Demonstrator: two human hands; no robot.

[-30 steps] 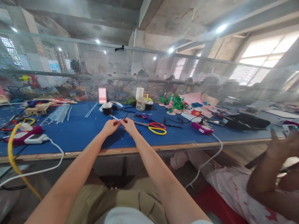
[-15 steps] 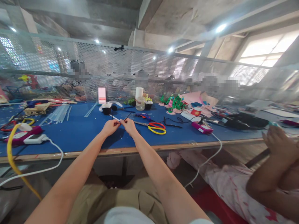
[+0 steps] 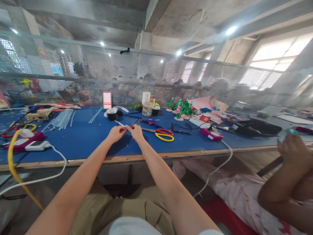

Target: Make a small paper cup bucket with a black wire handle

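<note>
My left hand (image 3: 116, 133) and my right hand (image 3: 135, 132) meet fingertip to fingertip above the blue table, both pinched closed. A thin black strip (image 3: 134, 122) sticks up from between the fingers of my right hand. Another short dark end shows at my left fingertips; whether it is the same piece I cannot tell. Just behind the fingers, a narrow white strip (image 3: 119, 123) slants back toward a black cup with a white rim (image 3: 111, 114). Close on the right lie scissors with red and yellow handles (image 3: 165, 134) and a blue glue gun (image 3: 153, 122).
Clear glue sticks (image 3: 61, 118) lie at left, near a purple power strip (image 3: 29, 142). A glass jar (image 3: 147, 109) and green and pink craft pieces (image 3: 183, 109) stand behind. At right are another purple power strip (image 3: 211, 134), a black bag (image 3: 256, 127) and a co-worker's hand (image 3: 294, 150).
My hands keep nearly the same place and pinch. At the right, the co-worker's hand has shifted slightly, with a small teal thing now showing at its fingertips.
</note>
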